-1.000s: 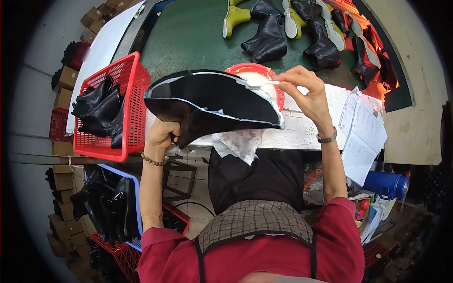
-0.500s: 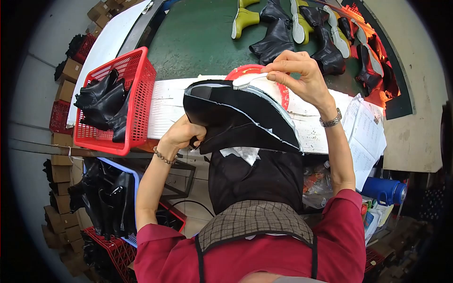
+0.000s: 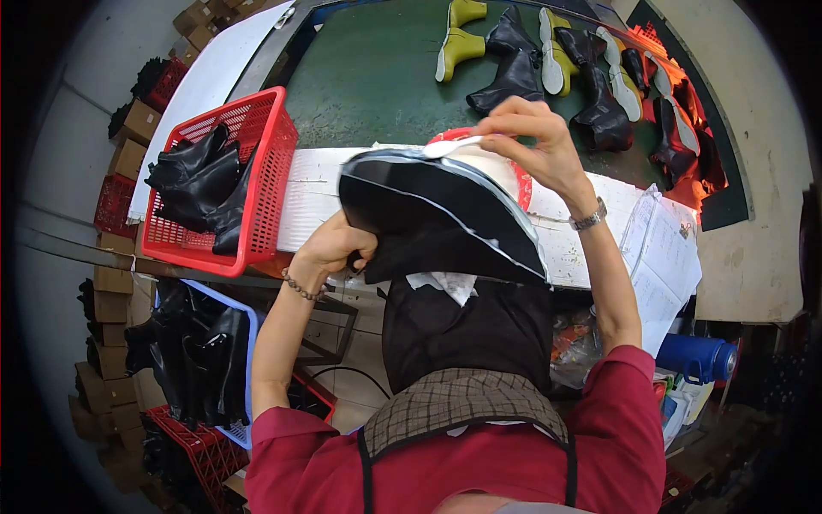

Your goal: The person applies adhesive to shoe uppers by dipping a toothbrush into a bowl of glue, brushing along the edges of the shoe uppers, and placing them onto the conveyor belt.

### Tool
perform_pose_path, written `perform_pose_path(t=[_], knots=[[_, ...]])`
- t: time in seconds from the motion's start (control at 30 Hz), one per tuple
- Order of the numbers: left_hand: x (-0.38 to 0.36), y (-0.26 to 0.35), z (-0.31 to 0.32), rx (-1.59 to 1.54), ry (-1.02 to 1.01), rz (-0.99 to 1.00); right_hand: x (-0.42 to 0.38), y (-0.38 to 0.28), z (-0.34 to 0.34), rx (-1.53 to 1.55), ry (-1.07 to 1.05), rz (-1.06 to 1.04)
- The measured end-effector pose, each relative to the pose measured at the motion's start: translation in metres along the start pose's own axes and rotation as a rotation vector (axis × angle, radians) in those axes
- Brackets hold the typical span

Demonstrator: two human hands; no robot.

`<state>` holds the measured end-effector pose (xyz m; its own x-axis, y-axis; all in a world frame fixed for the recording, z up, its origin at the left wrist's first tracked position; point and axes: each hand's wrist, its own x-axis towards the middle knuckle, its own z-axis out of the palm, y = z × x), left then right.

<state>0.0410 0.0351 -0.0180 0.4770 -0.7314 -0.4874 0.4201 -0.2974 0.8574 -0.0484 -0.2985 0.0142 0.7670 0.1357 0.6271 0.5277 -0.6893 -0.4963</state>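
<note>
A black boot upper [image 3: 428, 218] with whitish strips along its edges is spread above the front of the bench. My left hand [image 3: 338, 244] grips it by the lower left side, fingers closed over the material. In my right hand [image 3: 539, 146] a white brush [image 3: 452, 146] is pinched by its handle. The brush head lies at the upper's far top edge, its bristles hidden. Behind the upper, a round red-rimmed tub [image 3: 524, 187] with pale contents is partly covered.
A red basket [image 3: 278, 176] of black boots stands left on the white bench surface [image 3: 312, 176]. Black and yellow-green boots [image 3: 462, 47] lie on the green surface beyond. At right are papers [image 3: 659, 244] and a blue bottle [image 3: 698, 358]. A blue crate [image 3: 253, 343] holds more boots below.
The view has shifted slightly. The brush has slid a little left along the upper's top edge and turned, so its bristles no longer show. My left hand keeps its grip.
</note>
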Motion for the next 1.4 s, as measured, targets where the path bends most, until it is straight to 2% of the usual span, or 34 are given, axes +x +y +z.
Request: perform_pose_path(t=[0.07, 0.13, 0.2, 0.27, 0.37, 0.43, 0.5, 0.57, 0.6, 0.67, 0.73, 0.77, 0.8, 0.9, 1.0, 1.03, 1.1, 1.13, 1.2, 1.23, 1.27, 1.33, 1.4], knots=[[-0.006, -0.006, -0.012, -0.129, 0.103, 0.080, -0.018, 0.005, 0.001, 0.186, 0.093, 0.133], [-0.010, -0.013, -0.022, -0.136, 0.098, 0.113, -0.036, 0.012, 0.002, 0.225, 0.100, 0.171], [-0.014, -0.011, -0.022, -0.164, 0.198, 0.288, -0.053, 0.016, 0.005, 0.235, 0.203, 0.198], [-0.009, -0.021, -0.038, -0.193, 0.172, 0.310, -0.071, 0.017, 0.005, 0.209, 0.191, 0.293], [-0.003, -0.023, -0.041, -0.251, 0.255, 0.348, -0.092, 0.019, 0.009, 0.259, 0.216, 0.353], [0.009, -0.016, -0.037, -0.379, 0.212, 0.268, -0.105, 0.028, 0.009, 0.233, 0.407, 0.572], [0.023, -0.004, -0.039, -0.606, 0.148, 0.243, -0.124, 0.039, 0.013, 0.148, 0.474, 0.632], [0.051, -0.003, -0.065, -0.776, 0.080, 0.196, -0.148, 0.054, 0.024, 0.079, 0.451, 0.664], [0.080, -0.018, -0.091, -0.854, 0.179, 0.193, -0.160, 0.061, 0.032, 0.063, 0.440, 0.663], [0.114, -0.009, -0.103, -0.882, 0.267, 0.212, -0.174, 0.063, 0.047, 0.042, 0.429, 0.721], [0.154, -0.005, -0.118, -0.921, 0.266, 0.212, -0.176, 0.057, 0.055, -0.276, 0.358, 0.563], [0.175, 0.003, -0.124, -0.968, 0.277, 0.206, -0.175, 0.057, 0.055, -0.287, 0.379, 0.555], [0.198, 0.013, -0.128, -0.996, 0.190, 0.136, -0.175, 0.057, 0.055, -0.219, 0.411, 0.600], [0.285, 0.031, -0.143, -1.051, 0.230, 0.134, -0.168, 0.052, 0.050, -0.142, 0.420, 0.678], [0.377, 0.052, -0.159, -0.988, 0.279, 0.196, -0.164, 0.048, 0.048, -0.127, 0.430, 0.722], [0.397, 0.061, -0.156, -0.986, 0.252, 0.206, -0.164, 0.047, 0.049, -0.117, 0.438, 0.743], [0.427, 0.075, -0.141, -0.893, 0.331, 0.389, -0.165, 0.049, 0.050, -0.109, 0.462, 0.756], [0.436, 0.080, -0.142, -0.894, 0.310, 0.387, -0.166, 0.050, 0.050, -0.103, 0.476, 0.759], [0.442, 0.090, -0.149, -0.441, 0.434, 0.223, -0.168, 0.050, 0.052, -0.089, 0.516, 0.788], [0.439, 0.099, -0.146, -0.121, 0.574, 0.148, -0.169, 0.051, 0.053, -0.051, 0.550, 0.816], [0.427, 0.107, -0.135, -0.111, 0.564, 0.145, -0.172, 0.051, 0.053, -0.055, 0.562, 0.825], [0.391, 0.115, -0.109, 0.784, 0.968, 0.621, -0.175, 0.053, 0.052, -0.055, 0.515, 0.800], [0.299, 0.161, -0.048, 0.292, 0.438, 0.806, -0.177, 0.055, 0.052, -0.073, 0.513, 0.787]])
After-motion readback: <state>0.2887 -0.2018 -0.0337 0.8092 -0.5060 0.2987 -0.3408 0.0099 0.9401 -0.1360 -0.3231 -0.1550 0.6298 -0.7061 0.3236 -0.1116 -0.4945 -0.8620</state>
